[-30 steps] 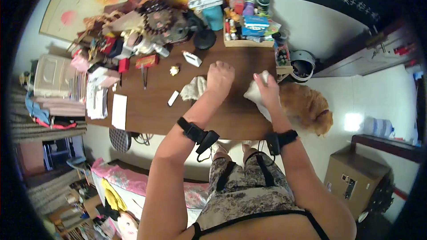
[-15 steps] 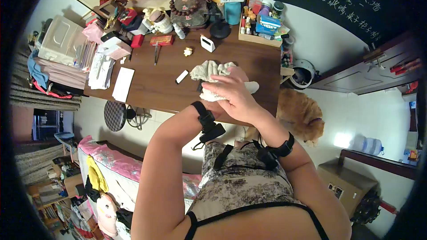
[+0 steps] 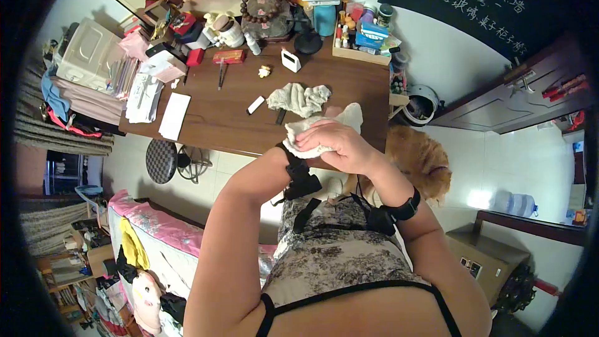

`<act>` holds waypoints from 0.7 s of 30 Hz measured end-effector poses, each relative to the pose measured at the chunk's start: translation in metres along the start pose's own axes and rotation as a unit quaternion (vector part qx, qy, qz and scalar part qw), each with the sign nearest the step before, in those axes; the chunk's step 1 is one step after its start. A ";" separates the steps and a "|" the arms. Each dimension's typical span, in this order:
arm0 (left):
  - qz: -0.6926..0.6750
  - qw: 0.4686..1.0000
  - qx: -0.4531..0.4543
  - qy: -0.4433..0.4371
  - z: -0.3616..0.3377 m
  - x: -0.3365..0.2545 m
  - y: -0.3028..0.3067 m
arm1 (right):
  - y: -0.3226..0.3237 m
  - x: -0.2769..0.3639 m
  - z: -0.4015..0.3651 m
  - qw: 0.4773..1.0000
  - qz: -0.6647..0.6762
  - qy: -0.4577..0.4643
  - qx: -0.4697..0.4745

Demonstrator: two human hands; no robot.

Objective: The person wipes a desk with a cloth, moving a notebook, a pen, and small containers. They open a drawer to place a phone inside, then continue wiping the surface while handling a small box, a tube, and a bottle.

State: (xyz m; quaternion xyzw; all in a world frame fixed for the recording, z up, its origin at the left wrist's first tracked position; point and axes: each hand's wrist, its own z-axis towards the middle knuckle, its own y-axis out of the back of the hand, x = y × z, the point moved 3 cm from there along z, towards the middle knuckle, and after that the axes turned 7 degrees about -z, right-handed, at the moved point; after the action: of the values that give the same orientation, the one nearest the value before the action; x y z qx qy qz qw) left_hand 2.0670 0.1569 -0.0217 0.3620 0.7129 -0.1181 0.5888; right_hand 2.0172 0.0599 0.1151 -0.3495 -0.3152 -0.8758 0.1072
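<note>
A white cloth (image 3: 352,118) lies between my two hands above the desk's front edge. My right hand (image 3: 340,143) presses down on it, fingers bent and gripping the fabric. My left hand (image 3: 334,111) is under the cloth and mostly hidden; only a bit of skin shows past its far side, so its grip cannot be made out. Just beyond them a crumpled grey-beige cloth (image 3: 298,98) rests on the desk. A small dark strip (image 3: 281,116) sticks out beside it.
The brown desk (image 3: 218,112) carries a small white-and-black stick (image 3: 255,105), white paper (image 3: 175,116), a white digital clock (image 3: 291,60), a small figurine (image 3: 264,72) and a wooden organizer box (image 3: 362,55). A brown dog (image 3: 418,162) lies on the floor at right. A stool (image 3: 161,161) stands at left.
My right hand has moved slightly toward me and now lies lower on the white cloth, with its fingers more bent. The white cloth shows more, and the grey-beige cloth is uncovered.
</note>
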 end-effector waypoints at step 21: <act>0.183 0.983 0.007 -0.001 0.001 -0.042 0.037 | 0.023 -0.052 -0.043 0.715 0.545 -0.389 -0.202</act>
State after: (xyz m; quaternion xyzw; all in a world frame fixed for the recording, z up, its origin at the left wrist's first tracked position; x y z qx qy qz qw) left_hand 2.0940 0.1669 0.0267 0.4907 0.6334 -0.0139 0.5982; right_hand 2.0409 0.0136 0.0668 -0.7841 0.1002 -0.4948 0.3609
